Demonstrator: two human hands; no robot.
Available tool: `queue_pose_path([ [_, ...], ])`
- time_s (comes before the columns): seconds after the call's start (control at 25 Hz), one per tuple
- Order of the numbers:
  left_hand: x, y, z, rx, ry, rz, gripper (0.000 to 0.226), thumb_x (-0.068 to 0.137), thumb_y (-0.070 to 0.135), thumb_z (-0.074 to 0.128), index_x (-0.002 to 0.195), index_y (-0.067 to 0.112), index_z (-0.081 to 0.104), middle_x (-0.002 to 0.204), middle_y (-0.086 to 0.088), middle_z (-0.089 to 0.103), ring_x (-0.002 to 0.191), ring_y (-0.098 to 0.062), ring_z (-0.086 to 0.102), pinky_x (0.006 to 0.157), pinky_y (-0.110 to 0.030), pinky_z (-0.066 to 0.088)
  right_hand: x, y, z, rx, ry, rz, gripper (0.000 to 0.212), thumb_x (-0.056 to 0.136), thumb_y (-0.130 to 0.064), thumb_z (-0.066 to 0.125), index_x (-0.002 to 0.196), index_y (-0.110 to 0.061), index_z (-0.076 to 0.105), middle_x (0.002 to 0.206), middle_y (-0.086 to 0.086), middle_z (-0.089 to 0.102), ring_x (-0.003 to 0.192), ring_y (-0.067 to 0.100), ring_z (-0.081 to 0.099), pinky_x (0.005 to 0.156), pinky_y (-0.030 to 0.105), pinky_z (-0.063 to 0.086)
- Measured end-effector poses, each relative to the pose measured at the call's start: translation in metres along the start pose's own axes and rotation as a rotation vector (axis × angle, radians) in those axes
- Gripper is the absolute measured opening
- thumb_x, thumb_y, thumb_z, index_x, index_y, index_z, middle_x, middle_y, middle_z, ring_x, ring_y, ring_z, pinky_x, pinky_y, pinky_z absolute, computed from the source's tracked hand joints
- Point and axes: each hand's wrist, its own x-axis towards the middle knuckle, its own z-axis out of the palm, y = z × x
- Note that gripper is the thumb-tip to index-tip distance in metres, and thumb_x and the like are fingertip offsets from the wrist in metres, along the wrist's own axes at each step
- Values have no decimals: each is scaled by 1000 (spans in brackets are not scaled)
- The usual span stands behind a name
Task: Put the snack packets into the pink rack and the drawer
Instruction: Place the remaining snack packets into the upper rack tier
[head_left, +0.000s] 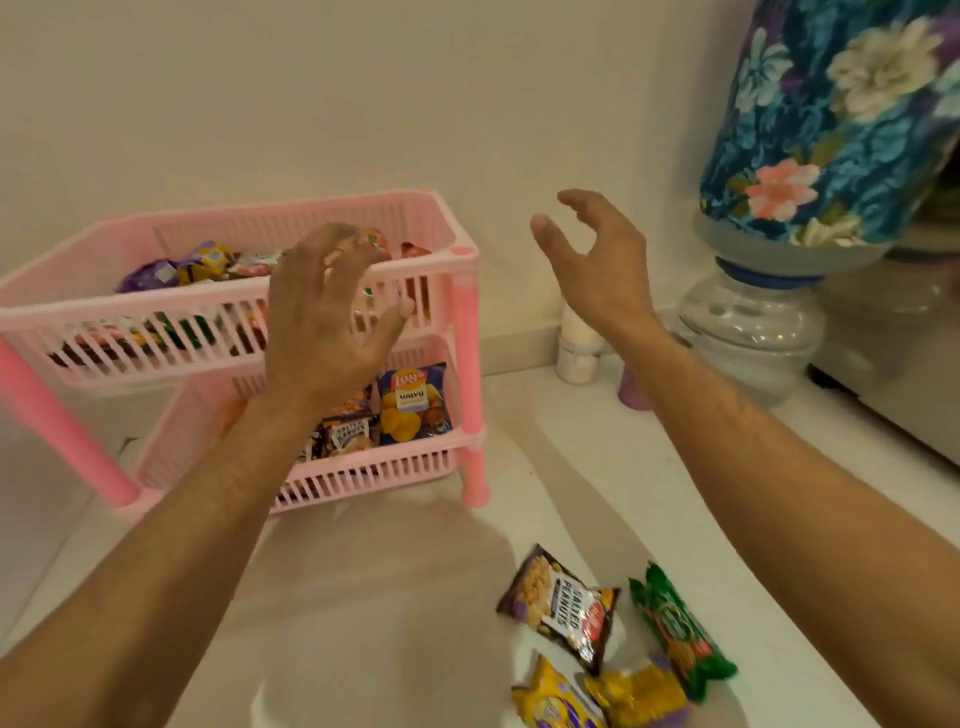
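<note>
Hands raised, empty: left hand (332, 317) spread before pink rack (457, 291), right hand (592, 260) loosely curled. Salted-peanuts packet (563, 605), green packet (678, 631) and yellow packets (597, 699) lie on bench (363, 597).

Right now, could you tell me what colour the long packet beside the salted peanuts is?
Green, with red and orange print; the head view shows the long packet.

We see bare table (363, 597) between the pink rack (415, 467) and the snack packets (597, 639); a water dispenser (753, 332) blocks the right.
</note>
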Motion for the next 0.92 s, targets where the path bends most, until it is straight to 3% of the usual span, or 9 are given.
queue_pose_path([
  [0.12, -44, 55, 32, -120, -89, 131, 42, 90, 42, 58, 117, 10, 58, 132, -14, 48, 124, -29, 44, 103, -38, 33, -49, 52, -21, -63, -56, 139, 53, 92, -48, 59, 135, -18, 53, 137, -1, 56, 125, 15, 50, 105, 33, 40],
  [0.24, -101, 98, 62, -231, -290, 193, 43, 92, 44, 57, 122, 13, 58, 135, -15, 52, 126, -27, 46, 105, -39, 33, -105, 100, -39, -190, -131, 251, 55, 91, -48, 60, 136, -18, 51, 132, 3, 58, 118, 21, 54, 94, 32, 44],
  [0.4, -182, 113, 83, -244, -636, 79, 50, 94, 51, 47, 128, 17, 58, 144, -8, 48, 133, -25, 44, 107, -47, 36, -173, 147, -61, -387, -324, 413, 65, 89, -54, 59, 141, -19, 46, 146, 4, 48, 133, 23, 43, 106, 38, 35],
  [0.52, -228, 103, 87, -169, -804, -80, 70, 94, 63, 27, 129, 11, 60, 141, -12, 52, 130, -30, 48, 105, -47, 38, -218, 169, -73, -526, -454, 561, 67, 84, -61, 58, 137, -21, 49, 139, 5, 54, 126, 26, 49, 97, 39, 43],
  [0.6, -252, 94, 88, -129, -903, -195, 79, 90, 69, 21, 134, 13, 56, 146, -12, 47, 136, -29, 42, 109, -45, 32, -242, 177, -75, -590, -538, 631, 68, 81, -64, 58, 134, -21, 50, 133, 6, 57, 119, 27, 54, 86, 37, 45],
  [0.72, -281, 86, 88, -130, -991, -308, 74, 90, 65, 26, 145, 18, 42, 155, -5, 34, 145, -20, 26, 117, -39, 17, -263, 180, -73, -619, -624, 710, 65, 76, -67, 60, 120, -20, 56, 120, 5, 62, 107, 26, 58, 73, 33, 40],
  [0.8, -294, 85, 87, -150, -1042, -334, 73, 92, 64, 25, 150, 20, 32, 160, -2, 24, 148, -16, 15, 119, -35, 5, -272, 180, -71, -633, -647, 757, 57, 74, -67, 63, 106, -20, 58, 108, 4, 63, 93, 24, 59, 68, 32, 40],
  [0.92, -303, 87, 87, -139, -1041, -311, 70, 95, 62, 25, 152, 21, 26, 161, -1, 18, 149, -15, 8, 119, -33, -1, -283, 180, -69, -659, -596, 811, 42, 76, -53, 67, 99, -19, 59, 101, 6, 65, 87, 25, 60, 67, 33, 47],
])
